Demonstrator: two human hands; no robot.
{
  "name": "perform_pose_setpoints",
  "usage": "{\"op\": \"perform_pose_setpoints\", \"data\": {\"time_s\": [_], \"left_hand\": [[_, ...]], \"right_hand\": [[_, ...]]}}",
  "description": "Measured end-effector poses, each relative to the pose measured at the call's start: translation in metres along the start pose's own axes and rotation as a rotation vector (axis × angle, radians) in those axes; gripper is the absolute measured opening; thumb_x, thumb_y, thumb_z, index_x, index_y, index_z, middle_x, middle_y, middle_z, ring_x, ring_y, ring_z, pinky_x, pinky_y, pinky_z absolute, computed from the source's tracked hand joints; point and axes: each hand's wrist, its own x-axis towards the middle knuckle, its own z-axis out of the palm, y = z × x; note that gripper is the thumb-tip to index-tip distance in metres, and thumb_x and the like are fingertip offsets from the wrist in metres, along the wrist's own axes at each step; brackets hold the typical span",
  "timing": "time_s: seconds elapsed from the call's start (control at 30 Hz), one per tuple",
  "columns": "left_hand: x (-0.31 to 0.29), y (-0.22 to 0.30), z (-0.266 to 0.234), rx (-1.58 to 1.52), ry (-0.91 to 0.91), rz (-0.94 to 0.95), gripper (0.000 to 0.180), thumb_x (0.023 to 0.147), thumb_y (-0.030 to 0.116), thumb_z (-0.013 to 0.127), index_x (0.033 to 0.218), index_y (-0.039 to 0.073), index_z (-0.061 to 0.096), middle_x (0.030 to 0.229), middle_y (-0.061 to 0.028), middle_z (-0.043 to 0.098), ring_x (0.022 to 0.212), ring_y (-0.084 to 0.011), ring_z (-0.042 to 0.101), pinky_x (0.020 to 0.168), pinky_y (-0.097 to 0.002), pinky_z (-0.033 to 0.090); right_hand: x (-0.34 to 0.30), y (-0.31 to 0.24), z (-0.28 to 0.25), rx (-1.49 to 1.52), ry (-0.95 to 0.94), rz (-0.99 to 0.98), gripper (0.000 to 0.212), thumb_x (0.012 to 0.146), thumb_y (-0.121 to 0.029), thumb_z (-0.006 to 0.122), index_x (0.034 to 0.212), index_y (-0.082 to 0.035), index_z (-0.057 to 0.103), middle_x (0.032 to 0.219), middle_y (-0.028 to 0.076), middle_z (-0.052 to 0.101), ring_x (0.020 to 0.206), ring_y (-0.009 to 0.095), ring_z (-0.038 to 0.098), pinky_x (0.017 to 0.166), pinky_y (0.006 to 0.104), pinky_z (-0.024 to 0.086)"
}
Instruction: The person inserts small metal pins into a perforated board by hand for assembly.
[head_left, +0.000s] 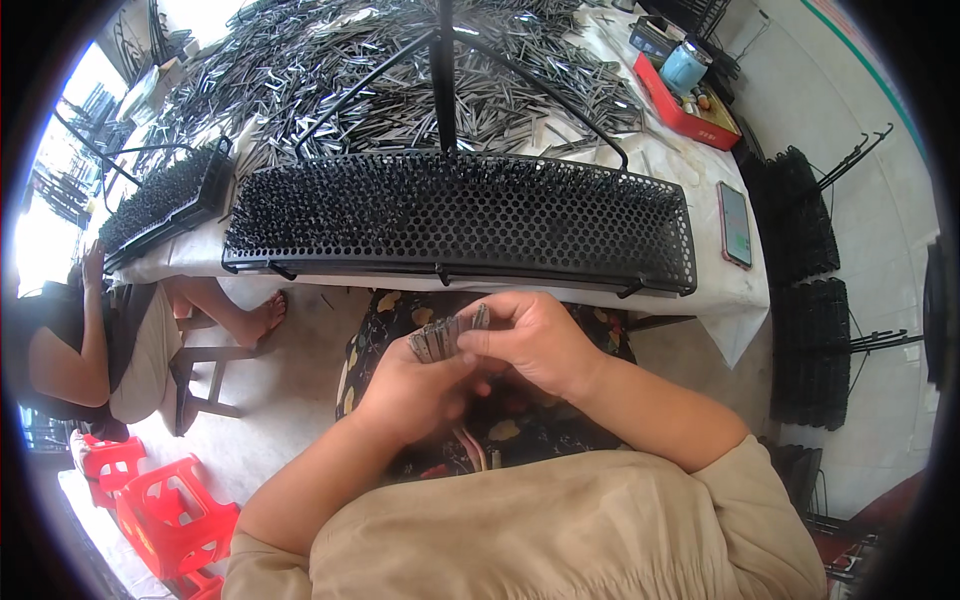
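My left hand (405,385) is closed around a bundle of thin grey metal strips (436,340), their ends standing up above the fingers. With thumb and fingers, my right hand (525,340) pinches a few strips (480,317) at the right side of that bundle. Both hands are close together over my lap. Just beyond them, at the table's front edge, stands a long black perforated rack (540,225). Its left part is packed with upright dark pieces, while the holes in its right part show bare.
A large heap of loose dark strips (400,90) covers the far table. At the right are a phone (735,224) and a red tray (690,120) holding a blue cup (685,68). Another person (60,340) sits at the left by a second rack (165,205), near red chairs (180,515).
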Motion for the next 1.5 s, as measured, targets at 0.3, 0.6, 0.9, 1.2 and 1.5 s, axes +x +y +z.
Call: {"op": "perform_pose_setpoints", "data": {"time_s": [0.3,0.6,0.9,1.2,1.5], "left_hand": [[-0.003,0.011,0.009,-0.119,0.004,0.002,0.019,0.095,0.002,0.056,0.112,-0.002,0.063,0.097,-0.0113,0.071,0.076,-0.0171,0.064,0.062,-0.0284,0.051],[-0.001,0.010,0.003,0.033,0.099,-0.014,0.016,0.095,0.007,0.057,0.108,0.002,0.065,0.095,-0.0075,0.071,0.075,-0.0130,0.064,0.057,-0.0251,0.048],[0.014,-0.015,0.002,0.187,-0.027,0.049,0.014,0.094,0.017,0.061,0.101,0.007,0.066,0.087,-0.0040,0.071,0.068,-0.0116,0.068,0.047,-0.0234,0.045],[0.015,-0.012,-0.006,0.069,0.034,0.039,0.013,0.095,0.014,0.061,0.104,0.004,0.064,0.090,-0.0057,0.071,0.070,-0.0114,0.067,0.047,-0.0222,0.044],[0.019,-0.013,-0.006,0.151,0.017,-0.033,0.013,0.095,0.014,0.061,0.102,0.004,0.065,0.086,-0.0056,0.071,0.068,-0.0114,0.066,0.047,-0.0222,0.044]], "right_hand": [[0.006,0.010,-0.010,0.099,0.062,-0.039,0.018,0.090,-0.001,0.067,0.107,0.002,0.067,0.083,0.006,0.067,0.066,0.011,0.063,0.057,0.0243,0.051],[0.007,0.000,0.006,-0.334,0.161,-0.324,0.027,0.090,-0.003,0.067,0.117,-0.004,0.067,0.091,0.003,0.068,0.077,0.009,0.062,0.068,0.0244,0.052],[0.000,0.018,-0.017,-0.578,0.249,-0.299,0.028,0.082,-0.003,0.070,0.109,-0.001,0.068,0.096,0.006,0.068,0.086,0.012,0.063,0.076,0.0266,0.052],[0.009,0.012,0.003,-0.161,0.274,-0.325,0.018,0.088,0.004,0.066,0.105,-0.001,0.066,0.088,0.005,0.067,0.073,0.009,0.062,0.066,0.0223,0.051],[0.009,0.015,-0.014,-0.164,0.194,-0.153,0.018,0.091,0.003,0.063,0.109,0.002,0.065,0.089,0.010,0.070,0.074,0.012,0.066,0.066,0.0242,0.055]]}}
